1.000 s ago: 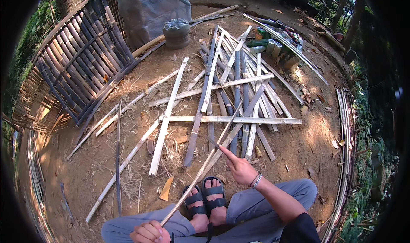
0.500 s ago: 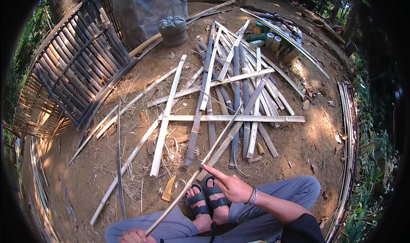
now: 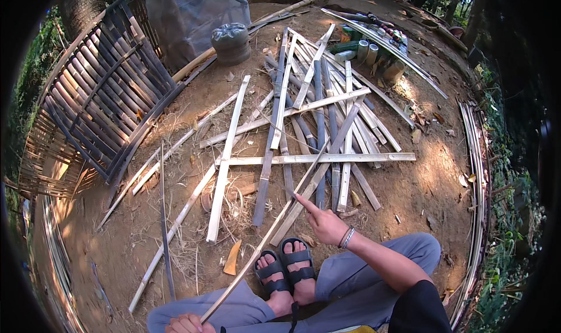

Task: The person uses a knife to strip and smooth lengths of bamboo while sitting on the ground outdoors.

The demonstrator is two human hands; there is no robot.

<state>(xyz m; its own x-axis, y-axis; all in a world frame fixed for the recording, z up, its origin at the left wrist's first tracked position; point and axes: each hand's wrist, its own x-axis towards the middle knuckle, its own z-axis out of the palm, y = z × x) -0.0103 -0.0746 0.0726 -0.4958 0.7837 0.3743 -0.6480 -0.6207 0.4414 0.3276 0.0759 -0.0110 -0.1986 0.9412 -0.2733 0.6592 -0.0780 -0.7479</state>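
Observation:
Low at the lower left, my left hand (image 3: pixel 190 324) is closed around the near end of a long, thin bamboo strip (image 3: pixel 252 260). The strip slants up and away to the right, over my left leg and past my sandals, its far end above the heap of bamboo slats (image 3: pixel 342 119). My right hand (image 3: pixel 326 223) is closed with its index finger stretched along a small knife (image 3: pixel 290 193). Only a bit of the thin, dark blade shows, lying across the strip; the handle is hidden in my fist.
A bamboo rack (image 3: pixel 105 90) leans at the left. Beyond the heap stand a dark plastic jug (image 3: pixel 230 43) and several bottles and cans (image 3: pixel 362 51). A dark strip (image 3: pixel 166 228) lies left of my legs; bundled thin strips (image 3: pixel 474 198) run along the right edge.
My right hand and the knife have moved up and forward along the bamboo strip, away from me. My left hand keeps its grip near the same spot. The view has shifted slightly.

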